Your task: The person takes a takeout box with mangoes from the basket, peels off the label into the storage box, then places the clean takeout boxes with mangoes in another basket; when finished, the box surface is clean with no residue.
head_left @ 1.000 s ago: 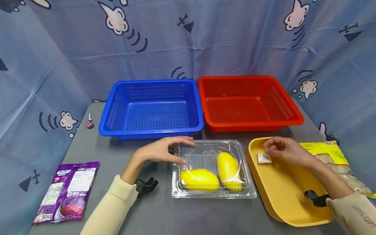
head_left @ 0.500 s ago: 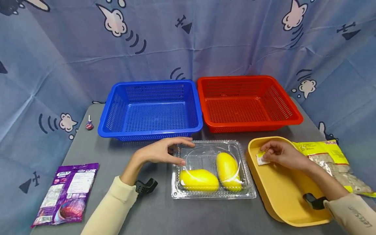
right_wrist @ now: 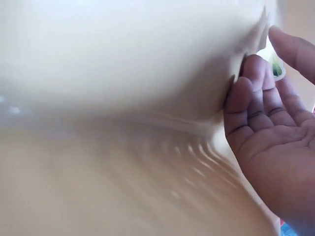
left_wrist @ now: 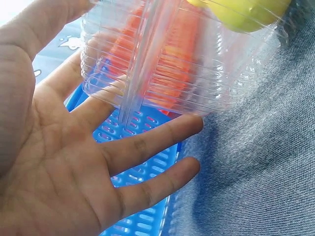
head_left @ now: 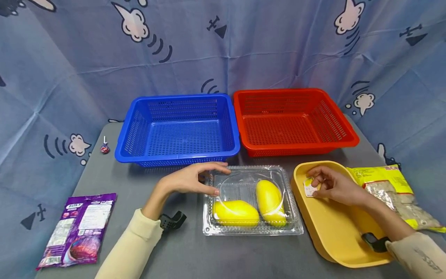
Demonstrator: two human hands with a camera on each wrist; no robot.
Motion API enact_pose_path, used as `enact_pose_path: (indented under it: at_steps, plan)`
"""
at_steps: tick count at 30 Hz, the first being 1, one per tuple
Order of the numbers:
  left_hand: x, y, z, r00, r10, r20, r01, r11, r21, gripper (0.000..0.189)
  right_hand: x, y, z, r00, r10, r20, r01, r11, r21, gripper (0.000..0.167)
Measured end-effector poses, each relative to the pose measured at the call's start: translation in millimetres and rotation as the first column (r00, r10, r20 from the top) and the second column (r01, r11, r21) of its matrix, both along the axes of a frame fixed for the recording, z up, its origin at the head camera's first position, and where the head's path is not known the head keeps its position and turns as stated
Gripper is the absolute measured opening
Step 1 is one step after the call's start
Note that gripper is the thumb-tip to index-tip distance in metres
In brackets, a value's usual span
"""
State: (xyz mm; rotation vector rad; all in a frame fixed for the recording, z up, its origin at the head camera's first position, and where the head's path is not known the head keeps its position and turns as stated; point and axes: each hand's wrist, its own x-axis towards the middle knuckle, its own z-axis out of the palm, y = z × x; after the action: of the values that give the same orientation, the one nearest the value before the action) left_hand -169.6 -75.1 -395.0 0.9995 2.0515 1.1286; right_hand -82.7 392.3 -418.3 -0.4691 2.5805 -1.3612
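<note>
A clear plastic clamshell box (head_left: pixel 240 186) holds two yellow mangoes (head_left: pixel 237 213), lid down. My left hand (head_left: pixel 191 180) rests at its left side, thumb and index finger reaching over the lid edge; in the left wrist view, the other fingers of the left hand (left_wrist: pixel 88 147) spread loosely beneath the box. My right hand (head_left: pixel 338 186) is inside the yellow tub (head_left: pixel 345 228), its curled fingers and thumb on a small white and yellow label (head_left: pixel 308 190) by the back left wall. In the right wrist view, part of the label (right_wrist: pixel 276 68) shows between thumb and fingers.
Behind stand a blue basket (head_left: pixel 184 139) and a red basket (head_left: pixel 282 130), side by side. A purple packet (head_left: pixel 78 230) lies at left, with a lollipop (head_left: pixel 105 148) farther back. A yellow-topped bag (head_left: pixel 397 193) lies right of the tub.
My right hand's fingers and thumb have shifted slightly at the label, curling and then parting a little. My left hand and the box stay put.
</note>
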Motion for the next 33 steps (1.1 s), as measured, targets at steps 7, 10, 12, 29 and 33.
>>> enact_pose_path:
  at_steps: [7,10,12,29,33]
  plan:
    - [-1.0,0.0,-1.9,1.000,-0.004,0.003,0.004,1.000,0.008,0.059,3.7,-0.2,-2.5,0.997,0.023,-0.070,-0.017,0.996,0.083,0.038]
    - [-1.3,-0.1,-3.2,1.000,-0.005,-0.007,0.005,1.000,0.011,0.059,4.1,0.5,-4.0,0.997,0.004,-0.077,0.006,0.990,0.140,0.043]
    - [-1.5,-0.2,-4.6,1.000,-0.004,-0.015,0.004,1.000,0.013,0.058,4.0,1.1,-5.4,0.997,-0.004,-0.081,0.017,0.988,0.155,0.045]
    - [-1.5,-1.2,-3.5,1.000,-0.002,-0.008,0.002,1.000,-0.002,0.058,5.9,1.2,-5.7,0.995,-0.100,-0.024,0.102,0.982,0.161,0.048]
    - [-1.0,-0.5,-2.9,1.000,-0.002,-0.005,0.002,1.000,-0.006,0.058,6.8,-0.4,-2.2,0.994,-0.112,-0.015,0.113,0.976,0.184,0.047]
